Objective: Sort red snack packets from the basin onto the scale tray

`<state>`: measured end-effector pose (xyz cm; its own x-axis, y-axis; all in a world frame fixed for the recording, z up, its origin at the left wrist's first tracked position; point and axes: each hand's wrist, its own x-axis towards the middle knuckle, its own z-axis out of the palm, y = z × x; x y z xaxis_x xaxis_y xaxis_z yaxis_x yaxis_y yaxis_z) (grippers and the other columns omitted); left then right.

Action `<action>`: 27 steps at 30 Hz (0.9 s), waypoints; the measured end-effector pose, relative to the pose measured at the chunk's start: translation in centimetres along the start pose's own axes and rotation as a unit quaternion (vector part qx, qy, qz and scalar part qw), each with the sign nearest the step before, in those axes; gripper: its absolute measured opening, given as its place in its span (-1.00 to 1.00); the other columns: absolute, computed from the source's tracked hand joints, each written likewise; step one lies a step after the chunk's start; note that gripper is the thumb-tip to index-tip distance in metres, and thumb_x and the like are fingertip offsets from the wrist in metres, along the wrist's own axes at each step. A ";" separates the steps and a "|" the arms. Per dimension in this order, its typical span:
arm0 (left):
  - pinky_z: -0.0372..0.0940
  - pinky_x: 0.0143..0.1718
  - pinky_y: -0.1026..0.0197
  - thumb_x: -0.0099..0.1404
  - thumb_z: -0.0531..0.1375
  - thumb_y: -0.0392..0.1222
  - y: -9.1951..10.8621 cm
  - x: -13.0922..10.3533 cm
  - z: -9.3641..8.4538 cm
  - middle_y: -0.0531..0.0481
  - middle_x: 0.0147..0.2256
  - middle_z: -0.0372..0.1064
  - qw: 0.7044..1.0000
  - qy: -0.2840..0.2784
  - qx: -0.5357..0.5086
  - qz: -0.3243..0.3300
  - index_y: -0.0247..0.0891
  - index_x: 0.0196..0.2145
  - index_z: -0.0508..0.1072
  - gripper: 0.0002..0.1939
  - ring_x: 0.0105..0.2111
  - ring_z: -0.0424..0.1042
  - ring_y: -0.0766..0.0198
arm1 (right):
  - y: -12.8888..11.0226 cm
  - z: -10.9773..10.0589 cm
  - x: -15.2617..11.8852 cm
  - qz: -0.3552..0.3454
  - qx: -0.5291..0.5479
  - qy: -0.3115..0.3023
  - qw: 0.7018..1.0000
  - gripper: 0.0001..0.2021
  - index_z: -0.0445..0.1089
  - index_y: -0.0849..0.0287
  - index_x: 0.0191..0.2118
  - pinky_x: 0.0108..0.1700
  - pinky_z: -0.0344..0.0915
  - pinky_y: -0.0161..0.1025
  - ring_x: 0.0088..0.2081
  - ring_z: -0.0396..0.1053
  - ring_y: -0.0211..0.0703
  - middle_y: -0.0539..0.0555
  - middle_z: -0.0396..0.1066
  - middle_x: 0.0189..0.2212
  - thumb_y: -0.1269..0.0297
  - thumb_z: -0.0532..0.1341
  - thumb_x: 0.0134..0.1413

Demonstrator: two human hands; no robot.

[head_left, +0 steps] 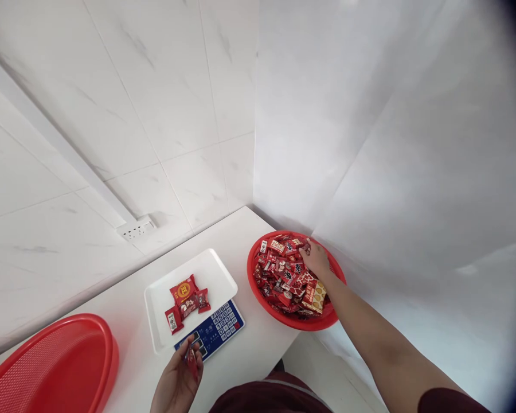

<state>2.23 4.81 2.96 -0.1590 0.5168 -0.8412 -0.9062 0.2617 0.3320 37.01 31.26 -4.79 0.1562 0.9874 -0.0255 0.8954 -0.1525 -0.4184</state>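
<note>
Inside the right-hand red basket (255,289), heaped with small red-wrapped packets (284,269), my right hand (316,258) has its fingers bent around a dark red packet at the far right of the heap. My left hand (180,378), palm up, holds a small red packet (192,363) in front of the blue keypad panel (226,324) of a scale. Several red packets (184,292) lie in the white tray (217,275) on the scale, beyond my left hand.
A second red basket (69,367) with mesh sides stands at the lower left. The white table (241,229) meets a tiled wall (176,115) with a power socket (135,228). A pale sheet-like wall (348,143) rises at the right.
</note>
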 end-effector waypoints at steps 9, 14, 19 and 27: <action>0.37 -0.54 0.35 0.20 0.08 -0.40 -1.1 0.2 1.6 0.02 -0.53 0.38 1.000 0.021 -0.015 0.011 -0.30 -0.33 0.40 -0.87 -0.58 0.42 0.38 | 2.9 2.1 1.2 0.057 0.063 0.002 0.996 -0.44 0.14 0.36 0.12 -0.03 0.10 -0.10 0.02 0.20 0.13 0.37 0.26 -0.02 0.06 -0.10 0.12; 0.37 -0.57 0.34 0.20 0.09 -0.39 -2.2 0.3 2.9 0.03 -0.54 0.38 0.999 0.032 -0.021 0.006 -0.29 -0.32 0.39 -0.88 -0.61 0.41 0.37 | 3.2 0.9 2.8 0.000 0.074 -0.071 0.995 -0.57 0.37 0.20 -0.06 -0.04 0.11 -0.17 -0.07 0.30 0.05 0.23 0.39 -0.13 0.05 0.05 0.03; 0.37 -0.56 0.33 0.22 0.08 -0.37 -2.8 0.4 3.6 0.01 -0.53 0.39 1.000 0.023 -0.004 0.000 -0.30 -0.32 0.40 -0.88 -0.60 0.41 0.38 | 1.6 0.2 1.4 -0.059 0.097 -0.114 0.987 -0.60 0.36 0.16 -0.07 -0.09 0.17 -0.22 -0.10 0.33 -0.01 0.19 0.40 -0.11 0.07 0.10 0.01; 0.37 -0.55 0.35 0.20 0.08 -0.40 -0.1 0.0 2.3 -0.01 -0.53 0.39 0.999 -0.001 0.040 0.009 -0.32 -0.34 0.41 -0.88 -0.60 0.41 0.38 | -2.7 0.2 -7.2 -0.174 0.093 -0.124 0.973 -0.66 0.37 0.14 -0.09 0.07 0.06 -0.17 0.05 0.16 -0.01 0.12 0.29 -0.01 0.27 0.16 -0.06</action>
<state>3.19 6.63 3.89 -0.1750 0.5237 -0.8337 -0.8691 0.3157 0.3807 33.42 24.57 -3.70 -0.2684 0.9614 -0.0611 0.7817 0.1803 -0.5970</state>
